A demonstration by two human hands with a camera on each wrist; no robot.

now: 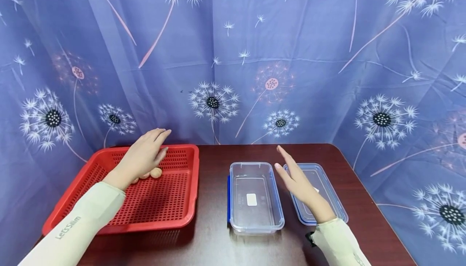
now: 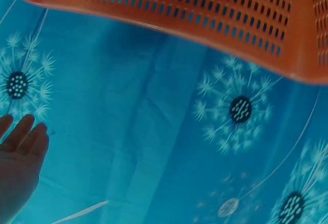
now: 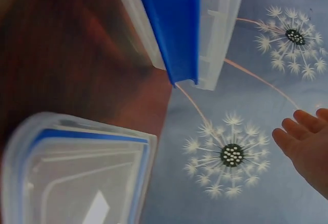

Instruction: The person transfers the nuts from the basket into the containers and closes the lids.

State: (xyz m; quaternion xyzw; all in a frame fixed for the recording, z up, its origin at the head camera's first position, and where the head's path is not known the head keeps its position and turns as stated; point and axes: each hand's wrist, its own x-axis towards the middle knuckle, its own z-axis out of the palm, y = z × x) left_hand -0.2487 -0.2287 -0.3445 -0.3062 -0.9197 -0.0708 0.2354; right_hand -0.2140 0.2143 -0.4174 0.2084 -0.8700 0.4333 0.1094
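Observation:
My left hand (image 1: 140, 161) hovers over the back of a red plastic basket (image 1: 164, 203), its fingers loosely extended and holding nothing. Small round tan pieces (image 1: 156, 172) lie in the basket, partly hidden behind that hand. Toward the right, a clear plastic food box (image 1: 255, 221) stands uncovered, with a white label in it and a blue clasp strip along its left side. Its blue-edged clear lid (image 1: 327, 189) lies flat beside it. Above the gap between box and lid is my right hand (image 1: 298, 181), fingers straight and nothing in them; it overlaps the lid in the head view.
Everything stands on a dark reddish-brown table (image 1: 214, 201) with a rounded back right corner. A blue dandelion-print cloth (image 1: 240, 100) hangs right behind the table and along both sides. Bare tabletop shows between basket and box.

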